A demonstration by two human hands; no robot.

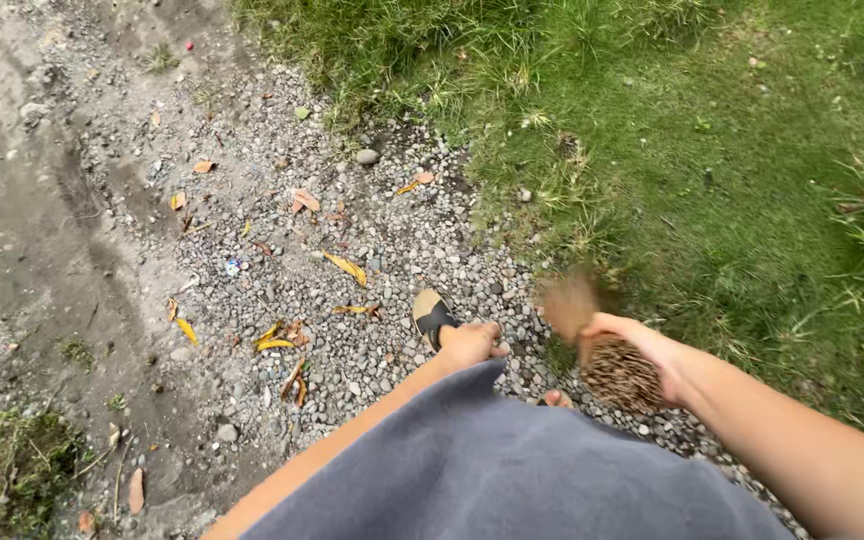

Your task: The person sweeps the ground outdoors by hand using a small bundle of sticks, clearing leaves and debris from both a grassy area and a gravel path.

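The right hand [652, 352] holds a brown, bristly bundle [620, 374] low in front of the body, over the line where the gravel [392, 250] gives way to the grass [732, 170]. The bundle looks like the head of a stick broom or a tied bunch of thin dry fibres seen end-on; its cut tips show as a dense speckled disc under the palm, and a blurred tan part [570, 303] of it, or of something moving with it, rises just beyond the thumb. The fingers wrap over the top of the bundle and close round it; how tightly they press cannot be told, since the undersides are hidden. The left hand [470, 345] hangs at the end of a straight arm, curled into a loose fist with nothing visibly in it, just beside a sandal [432, 318] on the forward foot. Judging by its look, the bundle is light and dry, stiff along the length of its strands yet springy at the tips, and rough enough not to slip. Single strands would likely snap or pull out if pinched alone, so the sound place to hold it is round the whole bunch where it is bound tightest. Yellow and brown fallen leaves [347, 266] lie scattered over the gravel, and a grey shirt [492, 470] fills the bottom of the view.
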